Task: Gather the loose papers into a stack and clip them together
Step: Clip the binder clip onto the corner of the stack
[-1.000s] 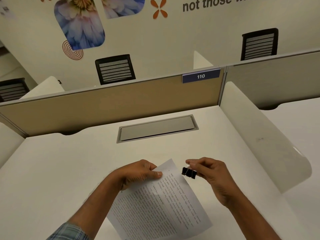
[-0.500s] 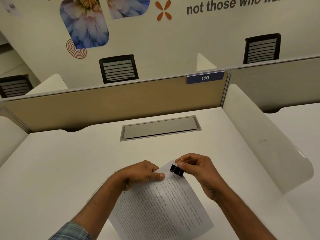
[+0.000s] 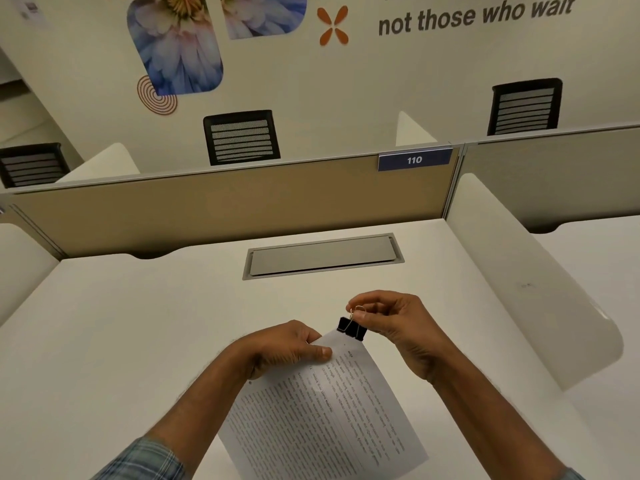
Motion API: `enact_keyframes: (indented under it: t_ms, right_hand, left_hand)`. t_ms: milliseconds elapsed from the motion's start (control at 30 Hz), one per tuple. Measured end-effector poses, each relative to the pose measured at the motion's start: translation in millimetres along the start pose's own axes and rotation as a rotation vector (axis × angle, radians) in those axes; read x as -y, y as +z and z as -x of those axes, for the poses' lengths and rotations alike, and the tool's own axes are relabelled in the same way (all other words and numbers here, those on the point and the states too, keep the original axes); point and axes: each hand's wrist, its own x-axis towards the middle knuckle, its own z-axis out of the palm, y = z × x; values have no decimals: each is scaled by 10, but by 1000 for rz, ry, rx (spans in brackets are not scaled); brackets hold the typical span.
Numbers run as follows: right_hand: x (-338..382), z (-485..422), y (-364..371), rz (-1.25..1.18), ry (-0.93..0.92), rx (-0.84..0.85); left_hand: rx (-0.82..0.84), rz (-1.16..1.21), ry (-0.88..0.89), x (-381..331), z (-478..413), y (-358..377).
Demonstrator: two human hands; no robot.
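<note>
White desk is bare all round the hands, w/ partitions at back & right. Printed paper stack lies angled at the near edge, top corner lifted. Left hand pinches that corner, thumb on top. Black binder clip now sits on the corner edge; 0.5 s ago it was just reaching it. Right hand fingers grip its wire handle.

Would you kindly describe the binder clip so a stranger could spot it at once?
Start at the white desk and find the printed papers near its front edge. At their far corner, the right hand pinches the binder clip by its wire handle. It is the only small black thing on the desk.
</note>
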Motion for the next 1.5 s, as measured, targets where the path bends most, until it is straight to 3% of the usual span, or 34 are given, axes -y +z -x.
enact_keyframes:
  t_ms: [300, 733, 1500]
  right_hand:
    - [196, -158, 98, 129, -13, 24]
    - [309, -299, 231, 484, -96, 256]
    - [376, -397, 269, 478, -31, 339]
  left_hand:
    - [0, -38, 0, -18, 43, 42]
    - [-22, -80, 50, -61, 99, 74]
    - [-20, -96, 67, -21, 128, 42]
